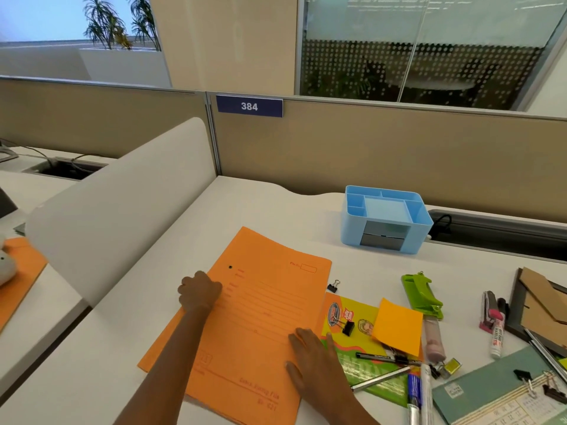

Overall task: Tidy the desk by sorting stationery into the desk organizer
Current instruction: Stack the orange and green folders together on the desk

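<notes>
Centre: orange card file, print ending "File", beneath the flat, straight-fingered right hand; left hand curled at its left edge, grip unclear. Right of centre: light-blue plastic desk organizer. Navy sign: "384".

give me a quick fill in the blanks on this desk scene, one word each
The sign on the partition reads ___.
The desk organizer is ___ in colour.
The right hand lies flat on the ___ folder.
The hole punch beside the sticky notes is ___.
Missing words: 384; blue; orange; green.
</notes>
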`<state>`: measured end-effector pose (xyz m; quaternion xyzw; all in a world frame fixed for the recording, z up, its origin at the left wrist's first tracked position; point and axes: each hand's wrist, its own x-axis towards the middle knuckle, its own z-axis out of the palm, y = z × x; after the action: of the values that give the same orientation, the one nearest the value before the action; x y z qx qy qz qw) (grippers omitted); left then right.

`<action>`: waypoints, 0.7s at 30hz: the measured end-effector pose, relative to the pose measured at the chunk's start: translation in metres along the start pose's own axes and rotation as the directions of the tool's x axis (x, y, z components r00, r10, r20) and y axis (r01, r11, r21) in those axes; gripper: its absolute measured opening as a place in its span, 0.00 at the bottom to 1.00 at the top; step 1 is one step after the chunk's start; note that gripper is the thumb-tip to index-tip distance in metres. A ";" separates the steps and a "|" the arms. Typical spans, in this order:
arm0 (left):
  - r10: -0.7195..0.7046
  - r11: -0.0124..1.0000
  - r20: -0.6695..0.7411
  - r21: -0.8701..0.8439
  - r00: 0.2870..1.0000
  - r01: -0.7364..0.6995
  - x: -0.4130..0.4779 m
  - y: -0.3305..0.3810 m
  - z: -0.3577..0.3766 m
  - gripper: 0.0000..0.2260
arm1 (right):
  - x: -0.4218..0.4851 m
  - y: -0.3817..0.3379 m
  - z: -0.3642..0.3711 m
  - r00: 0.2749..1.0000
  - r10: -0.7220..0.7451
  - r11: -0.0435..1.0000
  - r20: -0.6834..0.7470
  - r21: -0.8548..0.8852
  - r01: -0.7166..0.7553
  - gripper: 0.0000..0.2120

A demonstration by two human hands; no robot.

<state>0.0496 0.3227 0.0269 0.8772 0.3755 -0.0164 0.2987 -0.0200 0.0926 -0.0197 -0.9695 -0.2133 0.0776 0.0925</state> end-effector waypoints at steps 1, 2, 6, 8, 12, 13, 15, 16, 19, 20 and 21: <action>0.014 0.996 0.001 -0.089 1.000 -0.014 0.003 0.002 -0.008 0.07 | 0.001 -0.001 0.001 1.000 -0.004 1.000 0.009 0.004 0.004 0.22; 0.049 0.986 -0.003 -0.157 0.999 -0.049 0.005 0.006 -0.016 0.07 | 0.002 -0.001 0.001 1.000 -0.004 1.000 0.012 0.020 0.004 0.21; 0.212 0.943 -0.113 -0.235 0.971 -0.233 -0.003 0.028 -0.044 0.15 | 0.000 0.000 -0.002 0.999 0.045 0.977 -0.027 0.208 -0.039 0.20; 0.291 0.905 -0.203 -0.259 0.935 -0.338 -0.017 0.043 -0.059 0.11 | -0.002 0.004 -0.007 0.998 0.068 0.953 -0.017 0.296 -0.059 0.34; 0.370 0.756 -0.326 -0.439 0.870 -0.486 -0.048 0.070 -0.092 0.09 | 0.007 0.010 -0.016 0.966 0.189 0.810 -0.176 0.584 -0.052 0.52; 0.364 0.703 -0.316 -0.524 0.876 -0.481 -0.054 0.076 -0.098 0.09 | 0.010 0.011 -0.018 0.952 0.227 0.741 -0.204 0.670 -0.033 0.52; 0.333 0.583 -0.249 -0.703 0.909 -0.406 -0.066 0.084 -0.107 0.08 | 0.018 0.014 -0.023 0.927 0.316 0.572 -0.202 0.820 -0.016 0.47; 0.312 0.532 -0.202 -0.773 0.928 -0.347 -0.070 0.087 -0.109 0.08 | 0.021 0.017 -0.027 0.923 0.354 0.479 -0.154 0.877 -0.037 0.44; 0.277 0.442 -0.095 -0.871 0.956 -0.215 -0.073 0.093 -0.111 0.07 | 0.028 0.037 -0.044 0.911 0.412 0.201 -0.034 0.978 -0.055 0.35; 0.277 0.428 -0.077 -0.882 0.958 -0.195 -0.070 0.094 -0.110 0.07 | 0.028 0.045 -0.050 0.910 0.415 0.138 -0.016 0.989 -0.046 0.27; 0.283 0.422 -0.063 -0.888 0.957 -0.184 -0.067 0.094 -0.109 0.07 | 0.028 0.052 -0.054 0.914 0.405 0.111 -0.005 0.993 -0.043 0.17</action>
<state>0.0432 0.2874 0.1815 0.6347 0.1889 0.1806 0.7272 0.0363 0.0502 0.0188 -0.6934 0.0553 0.0745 0.7145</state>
